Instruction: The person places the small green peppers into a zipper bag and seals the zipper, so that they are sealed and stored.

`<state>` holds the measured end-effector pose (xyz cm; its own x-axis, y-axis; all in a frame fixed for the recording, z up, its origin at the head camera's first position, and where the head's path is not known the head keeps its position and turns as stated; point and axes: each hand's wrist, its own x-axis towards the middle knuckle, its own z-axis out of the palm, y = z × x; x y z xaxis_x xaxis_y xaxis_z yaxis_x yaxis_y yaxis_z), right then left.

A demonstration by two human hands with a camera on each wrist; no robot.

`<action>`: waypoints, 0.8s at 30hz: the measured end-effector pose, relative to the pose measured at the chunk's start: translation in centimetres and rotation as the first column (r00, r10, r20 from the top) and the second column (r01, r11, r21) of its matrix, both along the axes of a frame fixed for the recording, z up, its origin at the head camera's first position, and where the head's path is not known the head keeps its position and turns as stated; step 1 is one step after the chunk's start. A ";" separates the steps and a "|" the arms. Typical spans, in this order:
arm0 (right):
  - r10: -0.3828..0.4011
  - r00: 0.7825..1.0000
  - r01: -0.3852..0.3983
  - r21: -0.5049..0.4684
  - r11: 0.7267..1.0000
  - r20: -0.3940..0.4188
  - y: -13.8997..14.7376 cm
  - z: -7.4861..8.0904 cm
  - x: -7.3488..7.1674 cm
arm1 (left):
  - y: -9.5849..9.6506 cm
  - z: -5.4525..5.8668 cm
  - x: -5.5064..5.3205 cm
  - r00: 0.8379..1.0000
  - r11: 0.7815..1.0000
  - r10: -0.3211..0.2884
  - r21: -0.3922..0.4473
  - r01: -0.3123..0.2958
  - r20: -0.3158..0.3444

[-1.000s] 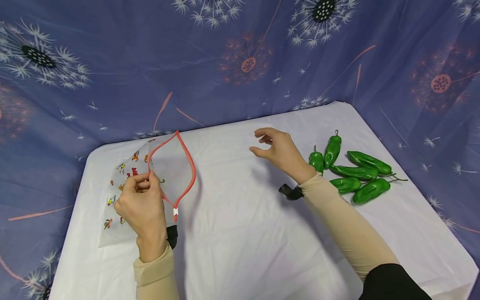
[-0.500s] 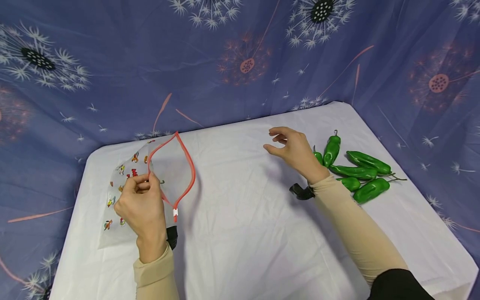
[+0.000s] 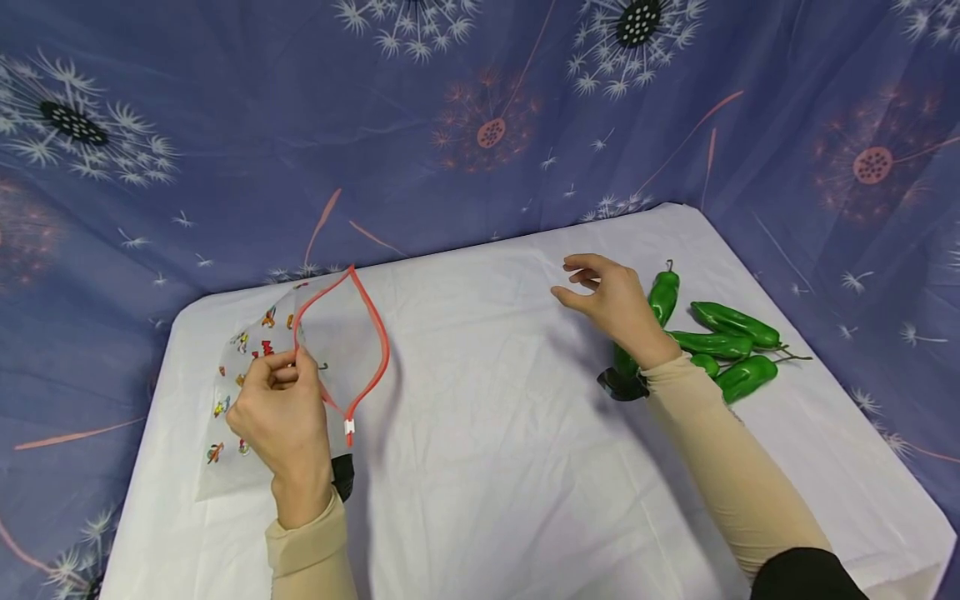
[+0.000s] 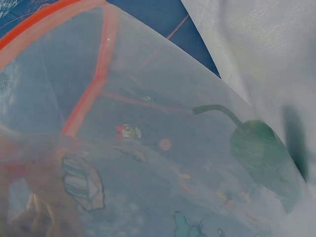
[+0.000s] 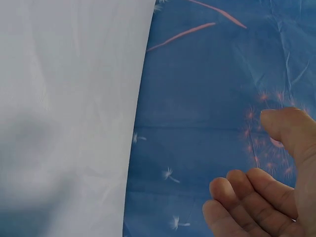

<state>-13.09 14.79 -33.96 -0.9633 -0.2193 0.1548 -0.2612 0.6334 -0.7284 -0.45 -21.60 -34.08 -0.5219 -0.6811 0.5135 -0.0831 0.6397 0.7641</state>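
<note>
My left hand [image 3: 281,417] pinches the red-orange rim of a clear zip bag [image 3: 213,479] printed with small cartoon figures. The mouth of the bag gapes toward the right, and a white slider [image 3: 349,427] sits at its lower end. Through the cloudy plastic in the left wrist view, a green pepper [image 4: 261,153] with a curved stem shows inside. My right hand [image 3: 618,308] is raised over the table, fingers and thumb bent loosely apart, holding nothing. Beside and partly behind it lie several green peppers [image 3: 738,325]; the wrist hides parts of some.
A white cloth covers the table [image 3: 480,467]. A blue-purple curtain [image 3: 420,192] with dandelion prints hangs behind it and at both sides. Black wrist mounts [image 3: 622,385] stick out from both wrists.
My right hand has moved rightward from the middle of the table toward the peppers, its fingers still apart. The left hand and the bag stay nearly where they were.
</note>
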 end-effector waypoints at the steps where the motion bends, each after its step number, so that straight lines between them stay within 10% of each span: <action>1: -0.009 1.000 0.009 0.002 1.000 0.001 0.2 0.0 0.0 | 0.0 0.0 0.0 1.000 1.000 0.001 -0.001 -0.001 0.000; 24: -0.111 0.994 0.111 -0.002 0.994 0.017 5.3 -1.5 1.0 | 0.0 0.1 0.0 1.000 1.000 0.008 -0.014 -0.008 -0.007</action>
<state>-12.05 20.14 -35.46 -0.9842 -0.1105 0.1386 -0.1770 0.6559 -0.7338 -0.41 -21.62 -34.03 -0.5127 -0.6778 0.5270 -0.0827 0.6500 0.7554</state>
